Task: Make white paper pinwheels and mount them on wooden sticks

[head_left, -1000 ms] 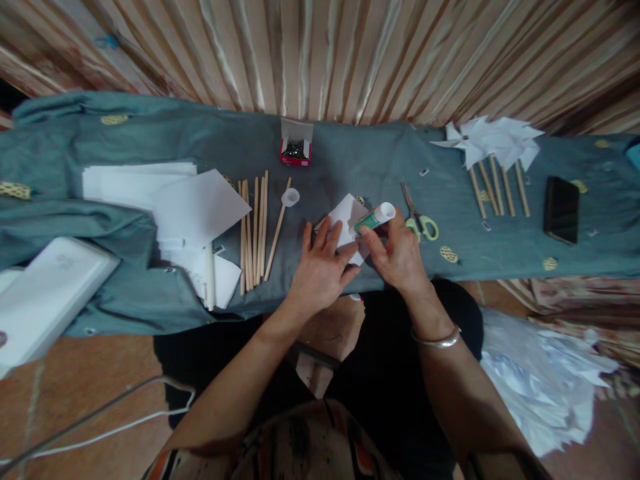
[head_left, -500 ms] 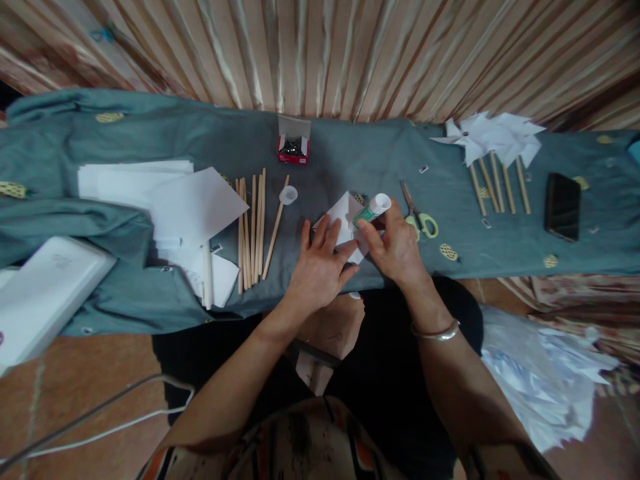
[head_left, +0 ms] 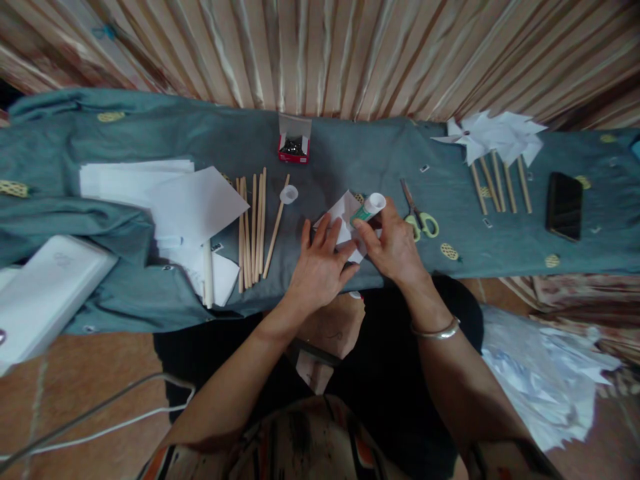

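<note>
A small piece of white paper (head_left: 346,230) with folds and cut flaps lies on the cloth-covered table in front of me. My left hand (head_left: 320,267) rests on it, fingers spread and pressing its left part. In my right hand (head_left: 395,243) is a glue stick (head_left: 369,208) with a green label and white ends, tilted so its lower end meets the middle of the paper. The exact contact spot is hidden by the fingers. Just right of that hand lie scissors (head_left: 419,220) with light green handles.
Wooden sticks (head_left: 253,230) and a glue cap-like white ring (head_left: 289,194) lie left of my hands, beside stacked white paper (head_left: 185,200). Behind them stands a small red box (head_left: 294,148) of metal pins. Finished paper pinwheels (head_left: 495,137) and a black phone (head_left: 565,205) lie to the right.
My right hand has shifted the glue stick slightly left over the paper. The left hand stays in place on the paper.
</note>
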A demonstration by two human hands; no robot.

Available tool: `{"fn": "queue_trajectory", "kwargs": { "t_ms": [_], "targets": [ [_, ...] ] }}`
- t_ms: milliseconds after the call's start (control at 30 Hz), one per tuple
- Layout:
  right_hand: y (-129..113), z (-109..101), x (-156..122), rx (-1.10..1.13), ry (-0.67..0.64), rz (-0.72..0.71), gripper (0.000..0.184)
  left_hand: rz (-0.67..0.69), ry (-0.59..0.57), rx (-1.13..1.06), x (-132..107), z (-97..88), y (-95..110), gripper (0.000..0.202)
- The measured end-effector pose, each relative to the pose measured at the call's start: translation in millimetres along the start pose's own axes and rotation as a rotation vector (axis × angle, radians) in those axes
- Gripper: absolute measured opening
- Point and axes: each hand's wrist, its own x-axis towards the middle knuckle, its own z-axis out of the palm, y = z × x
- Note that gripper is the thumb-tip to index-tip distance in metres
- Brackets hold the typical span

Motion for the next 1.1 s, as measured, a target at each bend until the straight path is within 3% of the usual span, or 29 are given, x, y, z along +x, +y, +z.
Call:
{"fn": "queue_trajectory", "kwargs": {
  "t_ms": [333, 900, 1000, 1100],
  "targets": [
    [-3, 0, -2, 0.033, -0.012, -0.052, 0.027, -0.006, -0.006, 0.007, 0, -0.2, 0, 0.042],
    [-5, -4, -5, 0.068, -0.049, 0.004, 0.031, 0.001, -0.008, -0.012, 0, 2.1, -2, 0.038],
    [0, -4, -5, 0.177, -0.044, 0.056, 0.030, 0.008, -0.005, -0.012, 0, 1.5, -2, 0.039],
    [11, -6, -3, 0.444, 0.027, 0.155, 0.027, 0.010, -0.002, -0.021, 0, 0.2, -2, 0.039]
  ]
}}
